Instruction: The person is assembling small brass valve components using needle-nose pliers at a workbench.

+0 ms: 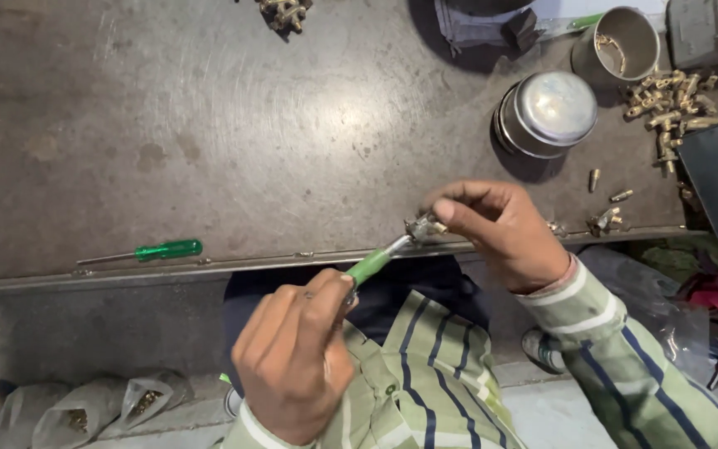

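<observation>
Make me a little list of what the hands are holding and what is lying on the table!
left hand: grips a green-handled screwdriver, its tip at the small part
right hand: pinches a small metal part
table: dark, scuffed metal
spare screwdriver: green handle, lying flat near the front edge
round tin: shiny, lid on
open cup: metal, a few brass bits inside
brass pieces: a loose pile beside the cup
bags: clear plastic, on the floor

Head view, steeply downward, close
</observation>
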